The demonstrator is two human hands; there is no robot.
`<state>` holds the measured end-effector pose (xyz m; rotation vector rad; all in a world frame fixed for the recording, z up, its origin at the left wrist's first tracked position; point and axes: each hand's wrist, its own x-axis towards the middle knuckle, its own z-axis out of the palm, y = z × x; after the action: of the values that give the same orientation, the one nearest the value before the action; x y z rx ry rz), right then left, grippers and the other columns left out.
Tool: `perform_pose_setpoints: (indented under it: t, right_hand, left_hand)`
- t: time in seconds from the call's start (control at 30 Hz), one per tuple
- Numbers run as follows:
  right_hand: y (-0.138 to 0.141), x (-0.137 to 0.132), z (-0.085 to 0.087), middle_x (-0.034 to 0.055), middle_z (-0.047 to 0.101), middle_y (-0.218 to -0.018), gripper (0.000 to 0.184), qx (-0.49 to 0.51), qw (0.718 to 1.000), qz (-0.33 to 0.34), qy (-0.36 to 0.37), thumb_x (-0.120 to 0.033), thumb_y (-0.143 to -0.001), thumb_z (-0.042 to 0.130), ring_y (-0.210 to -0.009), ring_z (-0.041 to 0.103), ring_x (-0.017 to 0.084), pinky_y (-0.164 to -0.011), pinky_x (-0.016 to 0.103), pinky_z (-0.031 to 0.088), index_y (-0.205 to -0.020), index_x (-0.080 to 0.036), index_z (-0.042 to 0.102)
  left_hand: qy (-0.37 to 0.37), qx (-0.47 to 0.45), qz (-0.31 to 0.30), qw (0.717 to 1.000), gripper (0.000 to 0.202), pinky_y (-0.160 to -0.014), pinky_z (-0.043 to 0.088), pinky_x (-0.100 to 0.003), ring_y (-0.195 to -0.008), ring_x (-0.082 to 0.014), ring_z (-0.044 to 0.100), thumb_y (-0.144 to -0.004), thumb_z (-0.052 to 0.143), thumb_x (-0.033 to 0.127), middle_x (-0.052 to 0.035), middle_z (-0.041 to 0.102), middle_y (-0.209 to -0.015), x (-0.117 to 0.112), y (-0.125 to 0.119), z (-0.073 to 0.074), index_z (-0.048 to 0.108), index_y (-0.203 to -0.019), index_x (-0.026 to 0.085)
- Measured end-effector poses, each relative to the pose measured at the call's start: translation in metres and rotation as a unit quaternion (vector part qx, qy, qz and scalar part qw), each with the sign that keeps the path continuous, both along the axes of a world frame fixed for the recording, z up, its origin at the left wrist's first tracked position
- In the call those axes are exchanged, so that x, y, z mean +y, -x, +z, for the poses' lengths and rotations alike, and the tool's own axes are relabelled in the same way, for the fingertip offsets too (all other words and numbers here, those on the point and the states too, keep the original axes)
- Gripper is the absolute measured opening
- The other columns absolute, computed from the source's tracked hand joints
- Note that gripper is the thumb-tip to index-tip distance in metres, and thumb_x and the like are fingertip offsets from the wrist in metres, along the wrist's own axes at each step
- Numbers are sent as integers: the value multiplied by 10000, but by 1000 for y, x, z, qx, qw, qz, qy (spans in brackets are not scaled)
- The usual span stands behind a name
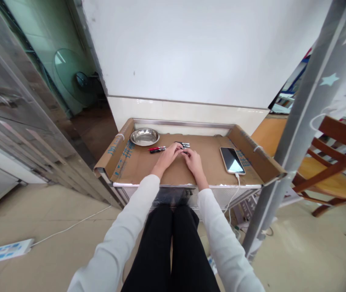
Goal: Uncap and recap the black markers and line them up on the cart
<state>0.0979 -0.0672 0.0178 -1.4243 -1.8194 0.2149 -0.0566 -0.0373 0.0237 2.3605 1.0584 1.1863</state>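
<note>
My left hand (172, 151) and my right hand (192, 158) meet over the middle of a cardboard-lined table (173, 174). Both have their fingers closed, tips touching or nearly so. A small dark piece shows at the fingertips, too small and covered to name. Just beyond my fingers lie black pens or markers with silvery parts (185, 144). To the left of my left hand, a red pen (154, 149) and a black pen (157, 151) lie side by side. A round, shallow metal dish (145, 138) sits at the table's back left.
A phone (233, 160) lies on the right, its white charging cable (238, 182) hanging over the front edge. Folded cardboard walls (253, 152) rise at both sides. A grey post (294, 121) and a wooden chair (334, 162) stand to the right. A power strip (7, 250) lies on the floor.
</note>
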Motion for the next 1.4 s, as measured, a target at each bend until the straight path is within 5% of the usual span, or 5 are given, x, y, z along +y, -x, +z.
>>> perform_pose_setpoints:
  t: [0.23,0.47,0.93,1.13,1.4]
  right_hand:
    - [-4,-3,1,81,674,-964,293,-29,986,-166,-10,-286,-928,368,-845,545,191,-775,284,351,-1031,-190,625]
    - [-1,-9,3,113,655,-978,302,-45,969,-242,18,-248,-928,363,-895,512,224,-744,309,299,-1011,-192,648]
    - [3,-6,1,88,655,-1033,313,-109,989,-104,-5,-240,-922,344,-960,539,217,-852,333,334,-1088,-209,608]
    - [5,-2,0,113,532,-1310,686,-99,993,58,-11,-119,-781,382,-1118,503,223,-913,345,396,-1446,-136,213]
    - [10,0,-5,171,535,-1209,503,-164,980,-112,-4,-133,-837,344,-1084,456,270,-940,395,352,-1329,-110,448]
  left_hand:
    - [-38,143,37,988,380,-1057,326,-383,-1225,-189,475,-872,403,121,-78,553,-1290,3,-2,-5,508,-1229,202]
    - [-47,170,47,983,279,-948,348,-397,-1068,-225,532,-872,513,385,-62,614,-1078,-5,-1,1,596,-1077,217]
    - [-46,118,66,990,156,-907,367,-339,-970,-188,583,-909,471,321,-33,663,-1002,-6,0,3,546,-984,206]
    - [-51,118,104,986,221,-910,355,-353,-1000,-208,555,-923,432,303,-53,643,-1059,-10,3,6,540,-1096,221]
    - [-24,110,272,956,215,-891,330,-417,-1004,-276,490,-909,426,295,-108,616,-995,-31,7,6,587,-1027,216]
